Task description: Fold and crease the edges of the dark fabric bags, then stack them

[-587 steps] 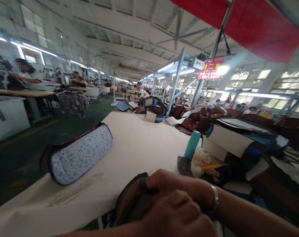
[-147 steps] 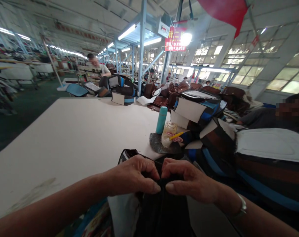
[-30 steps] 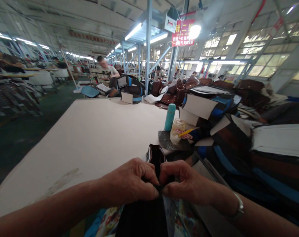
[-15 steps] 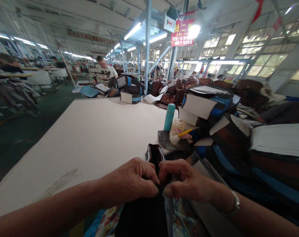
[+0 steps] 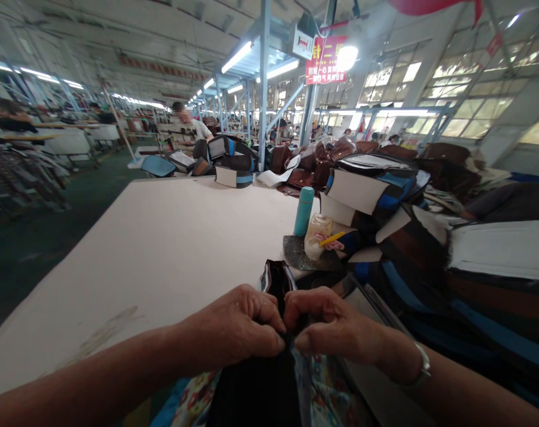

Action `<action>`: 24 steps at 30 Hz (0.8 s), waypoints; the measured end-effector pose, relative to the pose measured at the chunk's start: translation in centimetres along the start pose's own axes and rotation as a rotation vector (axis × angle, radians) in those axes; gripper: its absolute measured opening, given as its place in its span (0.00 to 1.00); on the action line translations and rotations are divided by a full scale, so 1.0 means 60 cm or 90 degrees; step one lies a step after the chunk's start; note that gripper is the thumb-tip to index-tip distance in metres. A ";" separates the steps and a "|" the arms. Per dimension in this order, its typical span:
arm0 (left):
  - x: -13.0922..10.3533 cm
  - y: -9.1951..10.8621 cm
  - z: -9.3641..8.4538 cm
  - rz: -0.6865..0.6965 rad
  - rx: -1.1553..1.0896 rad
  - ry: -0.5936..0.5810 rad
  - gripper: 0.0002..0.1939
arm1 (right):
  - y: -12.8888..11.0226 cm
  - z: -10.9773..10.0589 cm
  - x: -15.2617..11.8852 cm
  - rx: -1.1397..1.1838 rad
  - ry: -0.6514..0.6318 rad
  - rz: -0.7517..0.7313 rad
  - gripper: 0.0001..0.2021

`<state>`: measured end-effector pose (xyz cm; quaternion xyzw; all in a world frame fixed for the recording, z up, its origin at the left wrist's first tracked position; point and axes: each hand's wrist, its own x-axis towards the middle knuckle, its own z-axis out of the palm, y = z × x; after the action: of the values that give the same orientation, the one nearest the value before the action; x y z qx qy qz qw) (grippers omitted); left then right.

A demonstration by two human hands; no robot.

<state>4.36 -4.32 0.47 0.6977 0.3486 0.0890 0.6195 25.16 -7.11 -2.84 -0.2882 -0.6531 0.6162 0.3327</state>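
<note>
A long black fabric piece (image 5: 255, 391) lies over the lap and reaches the table's near edge, its far end standing partly open with a pale rim. My left hand (image 5: 246, 323) pinches its edge between thumb and bent fingers. Close beside it, my right hand (image 5: 335, 329), with a bracelet at the wrist, is curled in a pinch on the same black piece. The fingertips of both hands nearly meet, and they hide the exact spot they grip.
The white table (image 5: 162, 237) extends ahead and left. A teal bottle (image 5: 303, 212) and a jar (image 5: 316, 237) stand on a dark plate (image 5: 296, 252). Black, blue and brown bags (image 5: 411, 255) are piled at the right. Further back, a person (image 5: 191, 124) is at a workstation.
</note>
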 end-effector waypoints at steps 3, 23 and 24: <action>0.000 0.000 0.001 -0.005 -0.011 -0.002 0.04 | -0.001 0.001 -0.001 0.004 0.004 0.016 0.10; 0.001 -0.004 0.002 -0.001 -0.035 -0.019 0.04 | -0.003 0.003 -0.001 -0.004 0.015 0.034 0.07; 0.001 -0.003 0.002 0.002 -0.028 -0.018 0.05 | -0.003 0.003 -0.001 -0.005 0.014 0.032 0.07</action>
<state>4.38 -4.38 0.27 0.6855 0.3369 0.0880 0.6394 25.05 -7.28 -2.66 -0.3123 -0.6443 0.6187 0.3233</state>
